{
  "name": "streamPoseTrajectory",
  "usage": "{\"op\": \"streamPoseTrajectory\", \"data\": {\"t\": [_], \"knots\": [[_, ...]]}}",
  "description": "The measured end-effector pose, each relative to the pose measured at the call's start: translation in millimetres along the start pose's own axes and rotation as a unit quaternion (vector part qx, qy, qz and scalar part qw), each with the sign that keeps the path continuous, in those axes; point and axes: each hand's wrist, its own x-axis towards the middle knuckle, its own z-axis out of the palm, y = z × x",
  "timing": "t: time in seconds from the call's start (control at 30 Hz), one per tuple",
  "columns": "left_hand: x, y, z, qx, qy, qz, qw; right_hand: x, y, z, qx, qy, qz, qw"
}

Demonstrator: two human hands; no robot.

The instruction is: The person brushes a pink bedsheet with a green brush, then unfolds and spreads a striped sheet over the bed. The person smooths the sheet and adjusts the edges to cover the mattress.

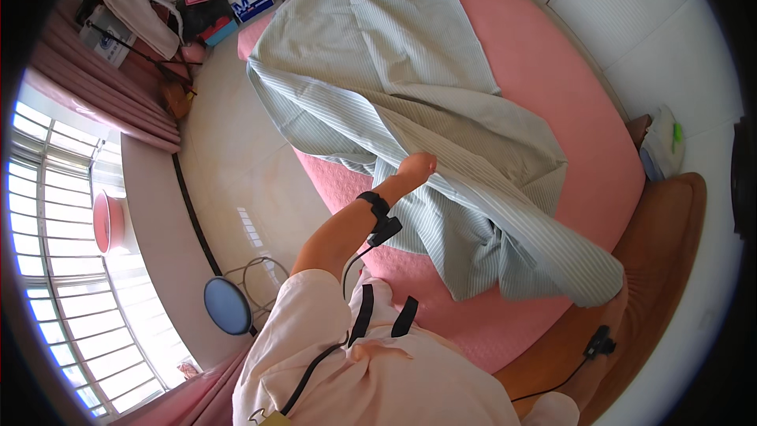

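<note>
A thin, pale green-and-white striped duvet cover [410, 55] lies rumpled across a bed with a pink quilted sheet [544, 71]. My left hand [418, 166] is closed on a fold of the cover near the middle of the bed, pinching its edge. From there the striped cloth runs in a long raised ridge to the lower right. At that end my right hand [620, 300] is mostly hidden behind the cloth, so its fingers do not show. The cover's near part hangs in loose folds over the pink sheet.
A brown headboard [670, 229] curves along the right. Beside the bed at left stand a blue round-seat stool [227, 305] and a barred window [63, 268] with a pink basin [109, 222]. Bags, boxes and a clothes stand [142, 12] fill the far left corner.
</note>
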Motion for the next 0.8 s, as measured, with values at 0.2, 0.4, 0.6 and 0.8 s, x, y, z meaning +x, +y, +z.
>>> {"op": "streamPoseTrajectory", "data": {"t": [0.2,0.4,0.6,0.8], "knots": [[-11.5,-17.5,1.7,-0.161,-0.013,0.019,0.987,18.4,50.6,-14.6,0.287,0.019,0.187,0.939],[-26.4,-31.2,-14.4,-0.082,-0.032,0.114,0.990,15.5,46.3,-19.6,0.283,0.014,0.235,0.930],[10.6,-24.1,-32.5,-0.115,0.017,-0.017,0.993,63.3,72.6,-22.1,0.321,0.048,0.202,0.924],[85.1,-22.8,-38.2,-0.220,0.153,0.047,0.962,149.7,86.3,-1.4,0.385,0.027,0.105,0.917]]}}
